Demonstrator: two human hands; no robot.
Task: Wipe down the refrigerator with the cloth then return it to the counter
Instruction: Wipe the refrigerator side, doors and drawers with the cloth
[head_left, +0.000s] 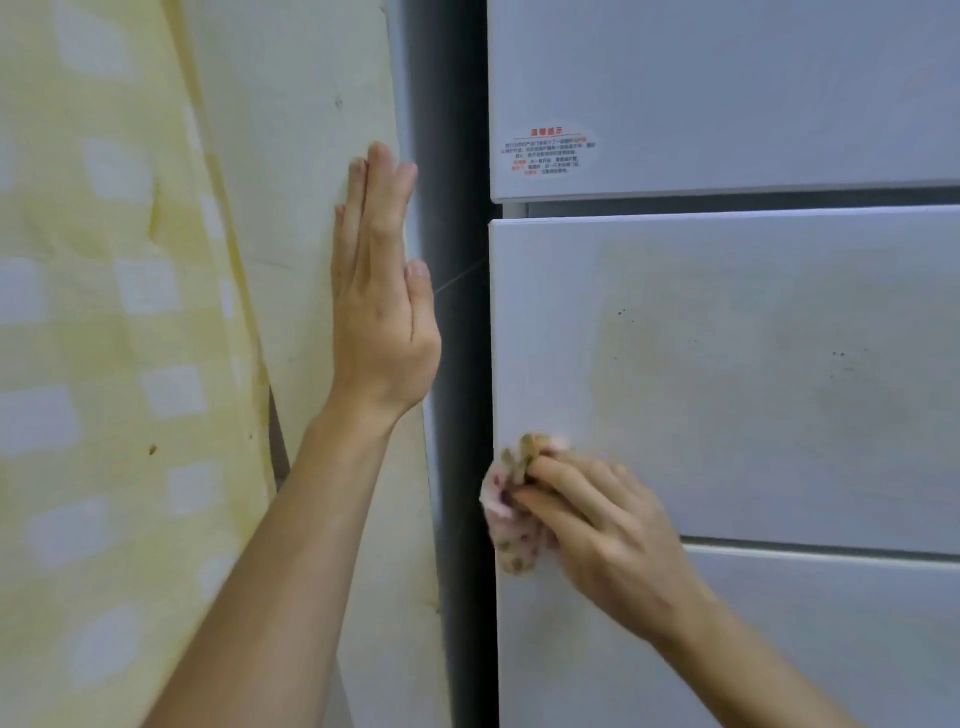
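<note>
Wiping the refrigerator (753, 374) door's left edge.
The right hand (602, 525) bunches the spotted cloth (511, 551) against the middle door's lower corner; the left hand (382, 312), fingers straight, lies flat on the pale panel (291, 208). The wad could slip into the dark side gap (it overhangs the edge).

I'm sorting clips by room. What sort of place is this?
Likely a home kitchen: a white refrigerator with stacked doors, yellow checked wall covering beside it, and the right hand wiping with a cloth.
</note>
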